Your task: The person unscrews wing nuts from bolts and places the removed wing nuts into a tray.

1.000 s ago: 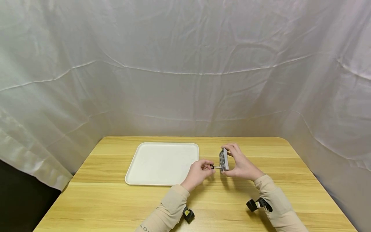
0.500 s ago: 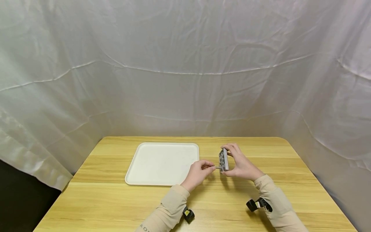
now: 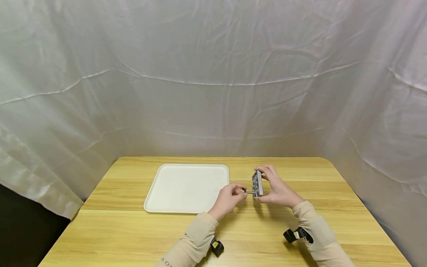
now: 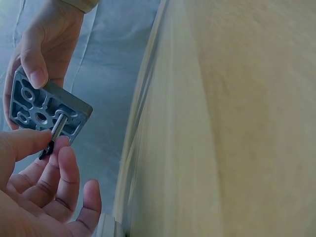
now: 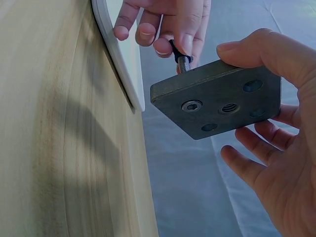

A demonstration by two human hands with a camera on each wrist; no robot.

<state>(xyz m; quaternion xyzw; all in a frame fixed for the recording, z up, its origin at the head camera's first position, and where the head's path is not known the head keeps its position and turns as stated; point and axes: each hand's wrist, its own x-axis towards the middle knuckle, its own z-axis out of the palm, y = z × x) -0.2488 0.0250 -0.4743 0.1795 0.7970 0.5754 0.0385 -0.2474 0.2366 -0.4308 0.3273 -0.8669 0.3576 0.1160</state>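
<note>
Above the table a small grey metal plate (image 5: 224, 106) stands on edge, held at its edges by my right hand (image 3: 281, 191) between thumb and fingers. Its ribbed, holed face (image 4: 40, 106) is turned toward my left hand (image 3: 226, 202). A bolt goes through one corner hole, its hex-socket head (image 5: 191, 106) seated in the flat face. The threaded shank (image 4: 59, 126) sticks out on the ribbed side. On the shank's free end sits a small black wing nut (image 4: 47, 151), pinched between my left thumb and index finger; my other left fingers are loosely bent below.
A white tray (image 3: 186, 189) lies to the left on the wooden table (image 3: 257, 237), its right edge close to my left hand. Black wrist cameras (image 3: 217, 247) are strapped at both sleeves. Pale curtains (image 3: 213, 111) hang behind the table and at its sides.
My left thumb and index finger have shifted at the bolt's end: the black nut was covered half a second ago and shows partly now. The plate and my right hand have stayed put.
</note>
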